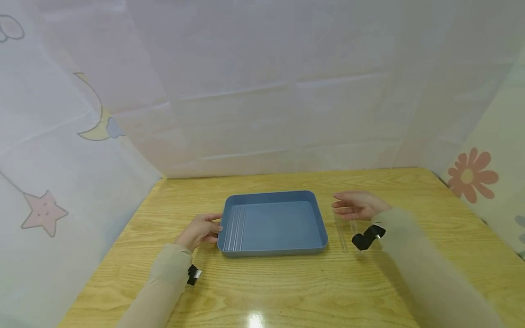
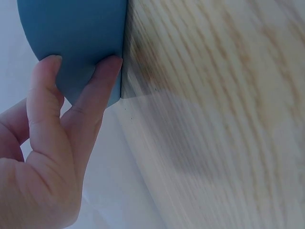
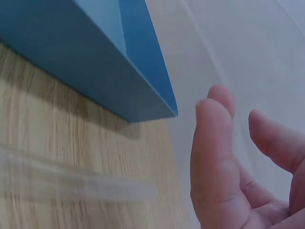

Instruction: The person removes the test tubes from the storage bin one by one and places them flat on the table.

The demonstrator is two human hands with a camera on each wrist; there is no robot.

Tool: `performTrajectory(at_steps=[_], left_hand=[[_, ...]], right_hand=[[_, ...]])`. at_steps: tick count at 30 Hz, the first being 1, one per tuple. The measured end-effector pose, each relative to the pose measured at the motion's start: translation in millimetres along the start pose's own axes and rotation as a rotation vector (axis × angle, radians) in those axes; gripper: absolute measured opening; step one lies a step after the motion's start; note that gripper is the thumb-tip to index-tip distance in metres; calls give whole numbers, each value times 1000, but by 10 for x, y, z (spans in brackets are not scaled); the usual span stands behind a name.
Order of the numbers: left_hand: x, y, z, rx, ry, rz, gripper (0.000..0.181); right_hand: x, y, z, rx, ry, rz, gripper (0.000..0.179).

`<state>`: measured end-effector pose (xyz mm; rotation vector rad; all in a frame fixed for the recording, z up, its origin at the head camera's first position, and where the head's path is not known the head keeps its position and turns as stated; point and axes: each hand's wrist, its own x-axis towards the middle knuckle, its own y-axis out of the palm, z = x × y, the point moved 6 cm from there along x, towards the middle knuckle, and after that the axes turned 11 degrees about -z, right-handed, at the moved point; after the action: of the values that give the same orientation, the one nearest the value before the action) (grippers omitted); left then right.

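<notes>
A shallow blue-grey rectangular tray (image 1: 283, 225) lies on the wooden table, with raised ridges along the left part of its floor. At its left end is my left hand (image 1: 202, 231), fingertips against the outer side wall. The left wrist view shows those fingers (image 2: 97, 88) fairly straight on the tray's wall (image 2: 78, 36). My right hand (image 1: 357, 205) hovers to the right of the tray, apart from it, holding nothing. Its fingers (image 3: 217, 157) and thumb are spread in the right wrist view, beyond the tray's corner. Below this hand are clear narrow strips (image 1: 341, 234).
The wooden table (image 1: 279, 291) reaches back to a pale cloth backdrop (image 1: 262, 100). Similar cloth, printed with a moon, a star and a flower (image 1: 467, 175), hangs at both sides. A translucent strip (image 3: 95, 185) runs beside the tray in the right wrist view.
</notes>
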<state>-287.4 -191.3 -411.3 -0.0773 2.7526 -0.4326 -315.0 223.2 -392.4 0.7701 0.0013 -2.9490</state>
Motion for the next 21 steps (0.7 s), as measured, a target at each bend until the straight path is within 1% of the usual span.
performTrajectory(at_steps=[4, 11, 17, 21], left_hand=[[11, 0, 4, -10, 8, 1, 54], [16, 14, 12, -23, 11, 0, 54], [13, 4, 8, -23, 4, -3, 54], [4, 2, -5, -25, 4, -2, 54]], right_hand=[[22, 114, 24, 26, 1, 10, 66], [72, 282, 36, 63, 22, -3, 67], [77, 430, 50, 67, 30, 51, 70], [92, 517, 42, 60, 31, 68, 68]])
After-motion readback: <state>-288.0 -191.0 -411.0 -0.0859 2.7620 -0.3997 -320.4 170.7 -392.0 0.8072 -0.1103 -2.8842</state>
